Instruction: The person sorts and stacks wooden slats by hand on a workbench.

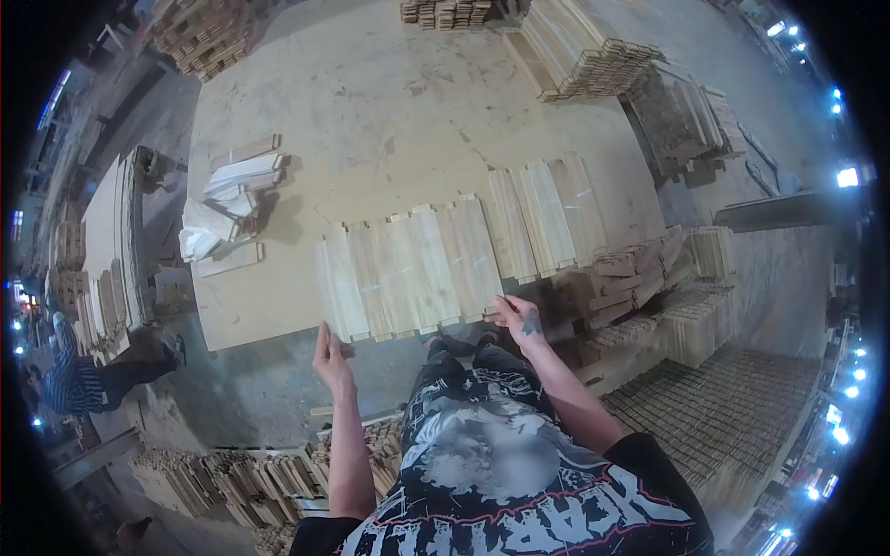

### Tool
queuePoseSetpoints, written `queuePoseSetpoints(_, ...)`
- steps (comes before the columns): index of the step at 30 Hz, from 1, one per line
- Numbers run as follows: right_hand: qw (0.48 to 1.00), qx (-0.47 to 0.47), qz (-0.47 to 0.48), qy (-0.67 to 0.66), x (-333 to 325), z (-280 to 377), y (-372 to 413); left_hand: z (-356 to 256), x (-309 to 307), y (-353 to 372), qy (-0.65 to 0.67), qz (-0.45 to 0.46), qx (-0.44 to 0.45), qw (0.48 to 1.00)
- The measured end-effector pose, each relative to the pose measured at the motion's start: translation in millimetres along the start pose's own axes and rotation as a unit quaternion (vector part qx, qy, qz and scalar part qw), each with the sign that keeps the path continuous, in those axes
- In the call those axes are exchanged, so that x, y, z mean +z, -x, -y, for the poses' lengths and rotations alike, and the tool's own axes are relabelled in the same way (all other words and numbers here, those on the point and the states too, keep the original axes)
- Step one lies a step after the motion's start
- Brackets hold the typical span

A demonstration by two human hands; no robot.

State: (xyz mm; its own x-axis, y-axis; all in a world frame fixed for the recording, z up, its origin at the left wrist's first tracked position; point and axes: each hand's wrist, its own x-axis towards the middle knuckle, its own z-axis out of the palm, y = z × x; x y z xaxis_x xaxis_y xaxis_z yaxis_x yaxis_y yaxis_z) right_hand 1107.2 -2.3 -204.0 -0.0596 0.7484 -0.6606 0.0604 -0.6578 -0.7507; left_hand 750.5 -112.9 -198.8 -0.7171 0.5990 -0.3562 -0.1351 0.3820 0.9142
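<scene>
A row of light wooden slats (408, 269) lies side by side at the front edge of the large work table (352, 120), their near ends uneven and sticking out over the edge. My left hand (331, 354) is at the row's front left corner, fingers and thumb closed about the outermost slat's end. At the opposite front corner my right hand (517, 320) has its fingers curled against the last slat. Close by on the right lies a second group of slats (547, 218), with a narrow gap between the two.
White crumpled wrapping and short offcuts (232, 199) lie at the table's left. Stacked slats (593, 56) stand at the far right, with more bundles (705, 315) beside the table. A person in a striped top (74, 380) is at the left. Timber stacks (232, 482) stand behind me.
</scene>
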Motion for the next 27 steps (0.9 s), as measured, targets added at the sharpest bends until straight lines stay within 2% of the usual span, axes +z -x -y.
queuePoseSetpoints(7,1.0,-0.017,0.016,0.006,-5.7,-1.6,-4.7,-1.1,-5.2,-2.1,-0.008,0.013,-0.006,1.0)
queuePoseSetpoints(16,0.995,-0.015,-0.001,0.098,3.5,14.8,-18.1,-7.2,-5.4,0.8,-0.004,0.028,-0.018,0.999)
queuePoseSetpoints(22,1.0,0.007,-0.005,0.028,-0.3,15.7,-11.1,-2.7,-8.7,-0.9,0.004,0.029,-0.02,0.999)
queuePoseSetpoints(25,0.992,0.074,-0.073,-0.07,-23.3,13.5,-11.1,-3.3,-7.4,-1.0,0.008,0.035,-0.021,0.999)
queuePoseSetpoints(27,0.984,0.056,-0.114,-0.121,-41.6,13.8,-15.6,-3.5,-7.6,-0.1,0.01,0.033,-0.021,0.999)
